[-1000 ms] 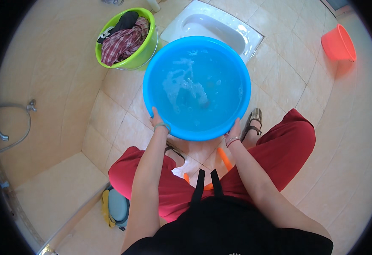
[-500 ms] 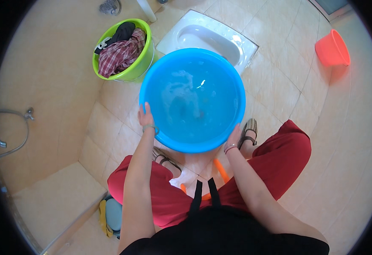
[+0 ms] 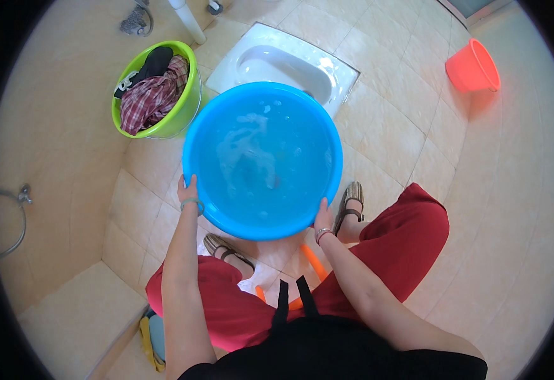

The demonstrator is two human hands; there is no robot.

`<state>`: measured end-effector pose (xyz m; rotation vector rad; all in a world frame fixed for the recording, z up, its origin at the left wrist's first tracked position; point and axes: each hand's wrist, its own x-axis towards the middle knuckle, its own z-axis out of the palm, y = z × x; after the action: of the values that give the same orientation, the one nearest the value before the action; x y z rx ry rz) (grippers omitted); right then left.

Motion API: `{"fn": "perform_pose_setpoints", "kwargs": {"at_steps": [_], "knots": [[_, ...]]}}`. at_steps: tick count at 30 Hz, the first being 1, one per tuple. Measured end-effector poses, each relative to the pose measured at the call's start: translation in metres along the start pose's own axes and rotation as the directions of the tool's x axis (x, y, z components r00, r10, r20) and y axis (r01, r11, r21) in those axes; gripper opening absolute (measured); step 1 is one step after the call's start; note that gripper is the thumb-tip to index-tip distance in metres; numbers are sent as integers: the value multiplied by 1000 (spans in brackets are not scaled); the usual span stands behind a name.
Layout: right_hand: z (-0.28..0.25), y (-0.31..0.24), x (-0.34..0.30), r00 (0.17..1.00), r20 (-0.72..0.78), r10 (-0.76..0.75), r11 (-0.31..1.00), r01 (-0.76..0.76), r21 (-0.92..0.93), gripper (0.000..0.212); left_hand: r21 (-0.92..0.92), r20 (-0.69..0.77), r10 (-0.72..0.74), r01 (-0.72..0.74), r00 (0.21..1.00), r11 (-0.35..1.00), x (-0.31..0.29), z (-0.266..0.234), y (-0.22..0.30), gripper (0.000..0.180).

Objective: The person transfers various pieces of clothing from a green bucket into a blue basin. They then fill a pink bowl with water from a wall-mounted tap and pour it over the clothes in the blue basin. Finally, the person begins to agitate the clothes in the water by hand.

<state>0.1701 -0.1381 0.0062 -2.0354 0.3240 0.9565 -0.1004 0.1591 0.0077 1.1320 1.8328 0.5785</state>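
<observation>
In front of me stands a large round blue basin (image 3: 195, 136) of water with a few patches of suds on the surface. My left hand (image 3: 189, 192) grips the basin's rim at its near left side, fingers partly hidden by the wall. On the near right side my right hand (image 3: 323, 216) is closed on the rim, thumb on top and the other fingers out of sight below. The basin's far edge overlaps a white squat toilet (image 3: 242, 41) in the floor.
A lime-green bucket (image 3: 191, 104) holding a plaid cloth (image 3: 153, 98) and dark clothing stands at the far left. A coral bucket (image 3: 470, 66) is at the far right. Something orange (image 3: 314, 262) shows between my legs. A shower hose (image 3: 22, 221) hangs at the left wall.
The whole view has shifted, so things sit further left in it. My right hand has gone from lying against the basin's side to gripping its rim. The left hand stays at the rim.
</observation>
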Motion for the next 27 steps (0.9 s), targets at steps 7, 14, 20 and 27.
{"fn": "perform_pose_setpoints", "kwargs": {"at_steps": [7,14,20,27], "knots": [[-4,-16,-9,999,33,9,999,-8,-34,71,-114,88,39,-29,995,993,6,-7,1,65],[-9,-26,2,999,49,18,999,-20,40,70,-196,110,-85,105,990,975,-30,1,36,80],[-15,-9,34,999,6,-32,999,32,-34,70,-185,125,-61,83,990,979,-43,-2,56,86],[-20,-40,16,1000,1,-27,999,27,33,71,-253,149,-94,130,984,959,-44,-7,54,85]]}}
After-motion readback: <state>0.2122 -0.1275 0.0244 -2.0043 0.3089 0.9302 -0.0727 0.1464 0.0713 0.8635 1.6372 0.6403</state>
